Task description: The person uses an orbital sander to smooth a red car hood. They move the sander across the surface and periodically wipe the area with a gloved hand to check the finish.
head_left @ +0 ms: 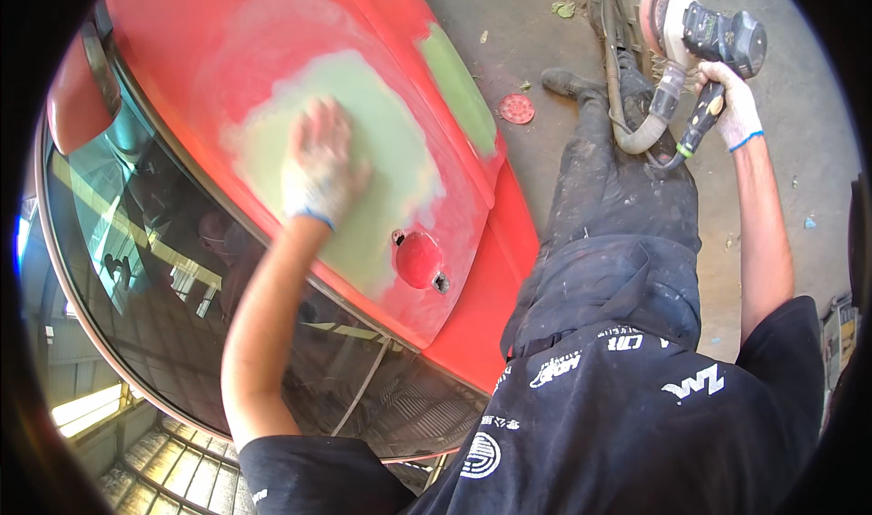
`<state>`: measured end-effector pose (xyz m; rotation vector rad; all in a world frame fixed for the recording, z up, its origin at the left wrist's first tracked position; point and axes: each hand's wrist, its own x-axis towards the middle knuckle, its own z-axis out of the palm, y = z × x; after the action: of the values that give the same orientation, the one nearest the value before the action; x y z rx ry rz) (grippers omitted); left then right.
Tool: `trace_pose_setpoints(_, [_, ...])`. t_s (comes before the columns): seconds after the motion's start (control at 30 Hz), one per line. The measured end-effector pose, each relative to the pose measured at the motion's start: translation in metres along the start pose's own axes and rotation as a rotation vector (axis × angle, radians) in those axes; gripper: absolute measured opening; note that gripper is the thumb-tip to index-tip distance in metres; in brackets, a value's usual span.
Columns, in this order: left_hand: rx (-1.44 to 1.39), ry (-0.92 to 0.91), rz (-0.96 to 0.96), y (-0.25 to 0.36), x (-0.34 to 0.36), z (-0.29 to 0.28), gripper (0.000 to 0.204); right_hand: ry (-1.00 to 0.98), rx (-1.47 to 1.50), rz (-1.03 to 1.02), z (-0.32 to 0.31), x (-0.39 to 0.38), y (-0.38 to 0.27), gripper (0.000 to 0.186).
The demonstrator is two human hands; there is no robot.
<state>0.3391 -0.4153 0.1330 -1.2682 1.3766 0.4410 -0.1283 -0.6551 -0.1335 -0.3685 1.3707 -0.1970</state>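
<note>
My left hand (320, 165), in a white glove with a blue cuff, lies flat and blurred on a pale green filler patch (386, 147) on a red car body panel (204, 43). My right hand (734, 104), also gloved, grips the handle of an orbital sander (704, 34) held up away from the car, its round pad facing left. A grey hose (647, 124) curves from the sander down past my leg.
A second green filler strip (459, 88) runs along the panel's edge. A round red cap (419, 259) sits low on the panel. The dark car window (182, 288) is to the left. A red sanding disc (516, 108) lies on the concrete floor (527, 24).
</note>
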Motion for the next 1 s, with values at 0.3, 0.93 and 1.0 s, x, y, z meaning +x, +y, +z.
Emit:
trace_pose_setpoints(0.3, [-0.054, 0.135, -0.117, -0.050, -0.051, 0.028, 0.090, -0.333, -0.269, -0.137, 0.124, -0.037, 0.003, 0.015])
trace_pose_setpoints(0.93, [-0.412, 0.025, 0.154, 0.067, -0.160, 0.033, 0.075, -0.773, -0.440, -0.158, 0.251, -0.132, 0.053, 0.070])
trace_pose_setpoints(1.0, [-0.551, 0.060, 0.082, 0.046, -0.180, 0.025, 0.071, -0.815, -0.319, -0.079, 0.258, -0.146, 0.064, 0.070])
